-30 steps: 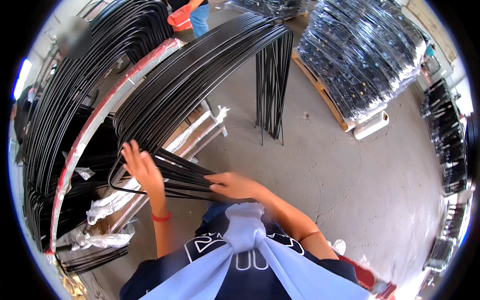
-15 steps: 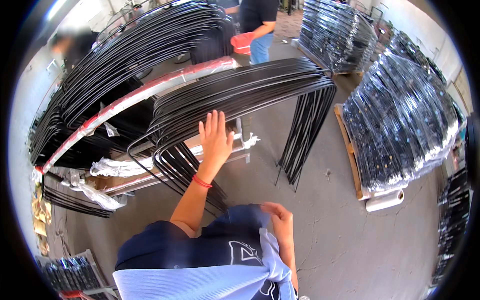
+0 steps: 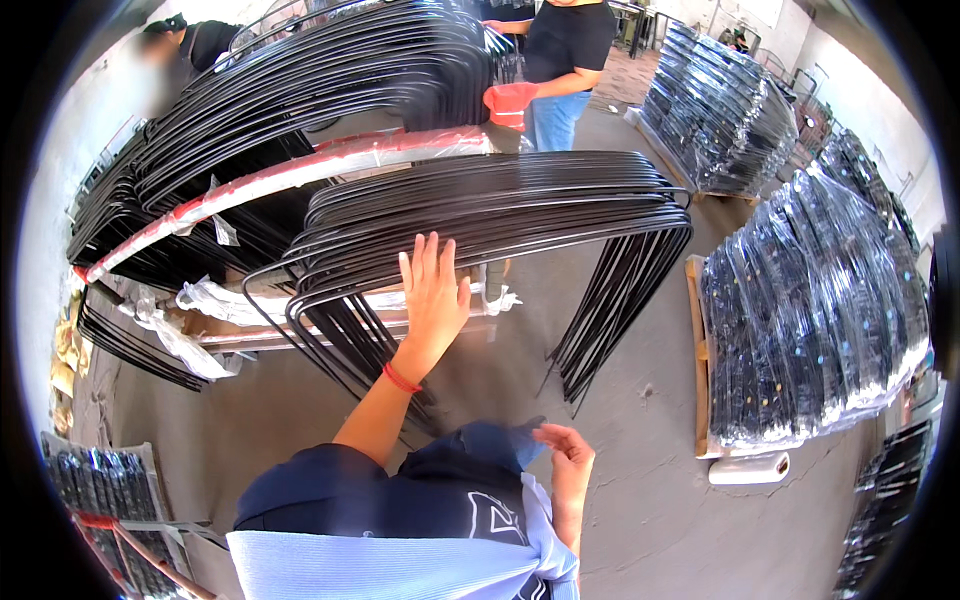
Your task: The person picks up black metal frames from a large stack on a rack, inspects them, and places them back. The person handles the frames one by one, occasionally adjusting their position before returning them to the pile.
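Observation:
My left hand, a red band at its wrist, is open with fingers stretched flat. Its fingertips rest against the near tubes of a stack of black bent metal tube frames. These U-shaped frames stand nested, their legs reaching down to the grey floor. Beside my waist, my right hand hangs with its fingers loosely bent and apart; nothing shows in it. A light blue cloth is tied round me over a dark shirt.
Behind a red-and-white wrapped bar stands a larger stack of black tube frames. A person with a red glove stands at the far side; another bends at the far left. Film-wrapped pallet loads and a white roll are at right.
The view has tilted and shifted, so the stacks sit lower in it. My left hand stays at the frames' near edge. The person with the red glove is seen more fully.

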Available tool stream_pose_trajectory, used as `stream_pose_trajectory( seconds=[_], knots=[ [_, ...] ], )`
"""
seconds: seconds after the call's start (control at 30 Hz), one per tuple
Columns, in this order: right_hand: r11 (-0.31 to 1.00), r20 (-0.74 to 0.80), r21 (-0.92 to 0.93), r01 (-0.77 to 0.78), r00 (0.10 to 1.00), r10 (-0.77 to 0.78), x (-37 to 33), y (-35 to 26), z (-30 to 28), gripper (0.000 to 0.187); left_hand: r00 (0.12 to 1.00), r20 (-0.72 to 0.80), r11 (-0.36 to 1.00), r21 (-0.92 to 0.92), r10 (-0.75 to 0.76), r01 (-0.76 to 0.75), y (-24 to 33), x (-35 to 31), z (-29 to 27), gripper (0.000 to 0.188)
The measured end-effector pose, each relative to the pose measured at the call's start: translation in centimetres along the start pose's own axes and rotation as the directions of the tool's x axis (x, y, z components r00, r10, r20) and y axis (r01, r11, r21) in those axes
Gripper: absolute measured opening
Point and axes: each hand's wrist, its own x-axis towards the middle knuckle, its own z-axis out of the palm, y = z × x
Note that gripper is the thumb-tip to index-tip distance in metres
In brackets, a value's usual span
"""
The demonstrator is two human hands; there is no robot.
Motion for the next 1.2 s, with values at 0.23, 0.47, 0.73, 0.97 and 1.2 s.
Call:
stream_pose_trajectory(
  seconds=[0.23,0.47,0.73,0.97,1.2],
  knots=[
    [0.989,0.101,-0.146,-0.024,0.994,0.039,7.7,-1.8,-4.5,0.045,0.998,-0.066,0.981,-0.192,-0.024,0.011,7.0,3.8,4.9,0.043],
    [0.971,0.089,-0.238,-0.01,0.996,0.032,14.7,-3.9,-11.1,0.044,0.997,-0.054,0.745,-0.667,-0.049,0.0,13.4,8.6,9.5,0.013],
    [0.988,0.234,-0.155,0.017,0.972,0.02,21.2,-5.7,-12.6,0.043,0.999,-0.043,0.658,-0.752,0.029,-0.052,18.6,12.8,12.8,0.043],
    [0.988,0.418,-0.15,0.024,0.907,0.041,26.5,-6.8,-17.1,0.041,0.996,-0.004,0.81,-0.582,0.087,-0.073,23.6,14.8,15.3,0.055],
    [0.951,0.604,-0.212,0.224,0.795,-0.053,33.8,-8.6,-25.2,0.034,0.997,-0.003,0.996,0.023,-0.081,0.081,29.2,15.4,21.4,0.036]
  ],
)
